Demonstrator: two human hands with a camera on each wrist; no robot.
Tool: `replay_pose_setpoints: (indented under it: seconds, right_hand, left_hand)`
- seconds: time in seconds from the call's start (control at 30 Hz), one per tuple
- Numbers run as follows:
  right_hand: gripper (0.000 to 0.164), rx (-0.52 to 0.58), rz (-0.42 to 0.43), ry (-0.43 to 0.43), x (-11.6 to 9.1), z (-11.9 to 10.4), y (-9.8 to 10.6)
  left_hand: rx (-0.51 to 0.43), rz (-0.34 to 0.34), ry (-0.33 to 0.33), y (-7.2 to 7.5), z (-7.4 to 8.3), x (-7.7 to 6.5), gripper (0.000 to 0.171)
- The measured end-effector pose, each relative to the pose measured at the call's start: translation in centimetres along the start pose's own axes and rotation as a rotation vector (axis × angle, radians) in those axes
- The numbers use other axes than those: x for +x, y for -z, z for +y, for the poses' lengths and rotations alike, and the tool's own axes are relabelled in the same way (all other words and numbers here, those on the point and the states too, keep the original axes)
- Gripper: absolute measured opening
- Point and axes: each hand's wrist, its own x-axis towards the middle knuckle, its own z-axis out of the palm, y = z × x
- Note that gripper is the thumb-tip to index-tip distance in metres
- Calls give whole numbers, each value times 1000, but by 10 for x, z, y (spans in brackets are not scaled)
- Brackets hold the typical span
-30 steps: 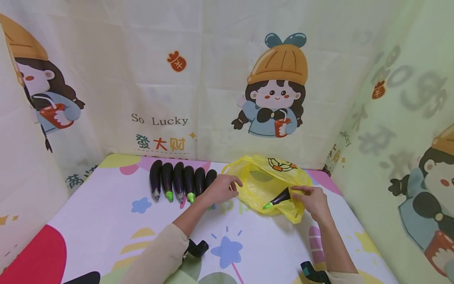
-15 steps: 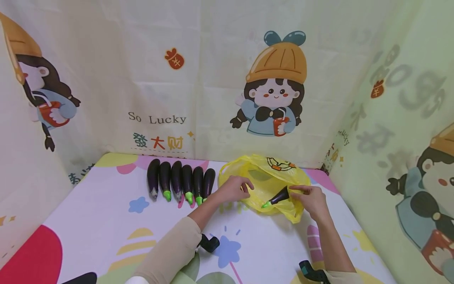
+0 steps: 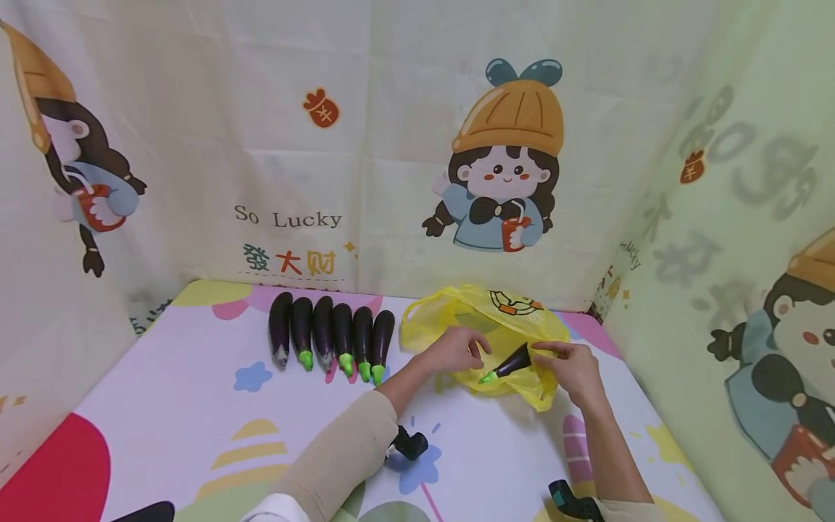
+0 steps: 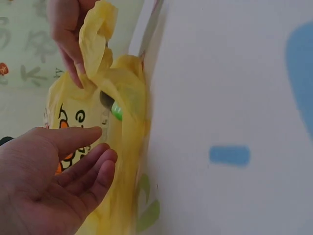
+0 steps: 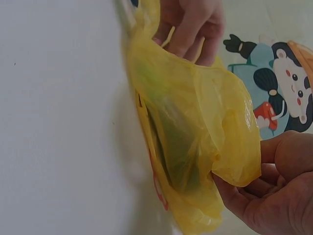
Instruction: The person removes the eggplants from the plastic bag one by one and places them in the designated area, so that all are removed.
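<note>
A yellow plastic bag [image 3: 427,326] lies with its mouth gaping toward me at the back of the table. Inside its opening is one dark purple eggplant [image 3: 513,362], its green stem end pointing left. The left hand [image 3: 459,349] hovers at the bag's mouth, left of that eggplant; in the left wrist view its fingers [image 4: 95,178] are loosely bent around nothing. The right hand [image 3: 575,368] pinches the bag's right edge between thumb and fingers, clearer in the right wrist view. There, the eggplant [image 5: 173,142] shows dimly through the yellow film.
Several eggplants [image 3: 322,330] lie side by side in a row left of the bag, stems toward me. A printed cloth [image 3: 176,391] covers the table. Cartoon-printed curtains [image 3: 391,145] enclose the back and sides. Black wrist devices [image 3: 409,442] sit near both forearms.
The left hand has moved right, from beside the row of eggplants to the bag's mouth. The right hand keeps its pinch on the bag, and the eggplant inside stays put.
</note>
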Motion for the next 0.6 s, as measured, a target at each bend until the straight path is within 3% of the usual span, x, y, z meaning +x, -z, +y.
replay_pose_setpoints:
  seconds: [0.27, 0.6]
  right_hand:
    - [31, 2, 7, 1, -1, 0, 0]
    - [31, 6, 29, 0, -3, -2, 2]
  left_hand:
    - [-9, 10, -13, -17, 11, 17, 25]
    - [-5, -29, 49, -30, 22, 25, 31]
